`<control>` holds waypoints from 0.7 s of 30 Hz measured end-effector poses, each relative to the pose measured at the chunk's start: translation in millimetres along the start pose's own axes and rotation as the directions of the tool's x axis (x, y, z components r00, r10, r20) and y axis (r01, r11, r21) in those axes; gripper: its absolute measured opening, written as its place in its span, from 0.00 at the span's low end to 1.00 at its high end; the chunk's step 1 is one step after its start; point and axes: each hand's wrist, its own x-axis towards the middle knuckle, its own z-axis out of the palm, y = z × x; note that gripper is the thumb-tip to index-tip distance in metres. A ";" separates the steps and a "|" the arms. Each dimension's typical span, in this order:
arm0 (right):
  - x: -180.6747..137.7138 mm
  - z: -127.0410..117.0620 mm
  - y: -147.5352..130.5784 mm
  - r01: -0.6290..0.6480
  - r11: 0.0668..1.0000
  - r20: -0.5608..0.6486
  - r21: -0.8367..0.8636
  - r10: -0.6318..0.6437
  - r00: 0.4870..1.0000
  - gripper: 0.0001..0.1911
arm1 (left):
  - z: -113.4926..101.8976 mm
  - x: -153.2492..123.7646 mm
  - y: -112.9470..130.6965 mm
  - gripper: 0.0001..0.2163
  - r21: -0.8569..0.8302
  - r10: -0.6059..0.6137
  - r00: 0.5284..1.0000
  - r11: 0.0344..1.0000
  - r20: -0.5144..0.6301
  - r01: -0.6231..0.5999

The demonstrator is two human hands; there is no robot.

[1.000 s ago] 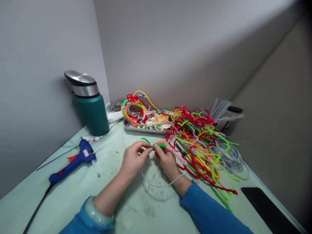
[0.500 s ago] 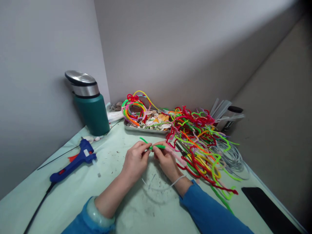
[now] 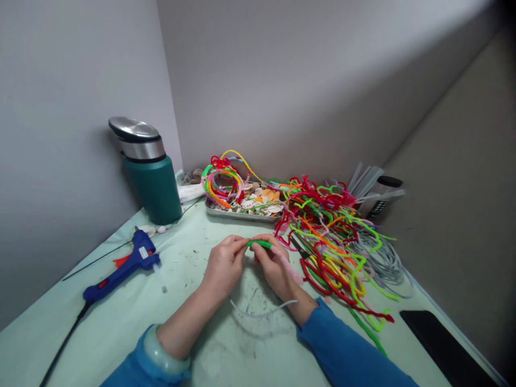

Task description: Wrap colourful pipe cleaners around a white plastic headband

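My left hand [image 3: 222, 263] and my right hand [image 3: 273, 265] meet over the pale green table [image 3: 121, 322]. Both pinch a short green pipe cleaner [image 3: 260, 244] between their fingertips. A pink pipe cleaner [image 3: 291, 270] runs down along my right hand. A thin white wire [image 3: 258, 313] curves below my wrists, and it seems joined to the piece I hold. My fingers are closed around the green piece.
A heap of coloured pipe cleaners [image 3: 330, 226] lies to the right. A metal tray [image 3: 237, 212] with shells and pipe cleaner hoops stands behind. A blue glue gun [image 3: 121, 269] and a green flask [image 3: 151, 174] are at left. A black phone [image 3: 439, 344] lies at right.
The free green end that stuck out to the left of my left hand is gone from view. My hands have closed in a little, and the white wire has shifted lower.
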 end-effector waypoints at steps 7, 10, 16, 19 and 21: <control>2.3 0.7 9.5 0.073 0.997 0.010 0.003 -0.073 0.997 0.06 | 1.9 3.2 -2.7 0.09 -0.282 -0.321 0.947 0.908 0.009 0.310; 2.8 -0.6 16.7 0.090 0.995 0.022 -0.052 -0.089 0.996 0.06 | 3.7 4.0 -4.1 0.08 -0.402 -0.381 0.923 0.837 0.061 0.372; 2.3 -0.6 18.3 0.082 0.996 0.046 -0.034 -0.080 0.996 0.05 | 5.2 4.9 -4.7 0.06 -0.477 -0.412 0.899 0.766 0.150 0.430; 1.7 0.0 12.0 0.034 0.999 0.060 0.017 -0.035 0.998 0.06 | 7.1 4.9 -5.4 0.07 -0.476 -0.404 0.895 0.760 0.188 0.443; 1.6 -0.1 7.8 -0.010 0.999 0.058 0.034 0.008 0.998 0.05 | 8.2 4.8 -5.1 0.07 -0.499 -0.394 0.894 0.743 0.211 0.446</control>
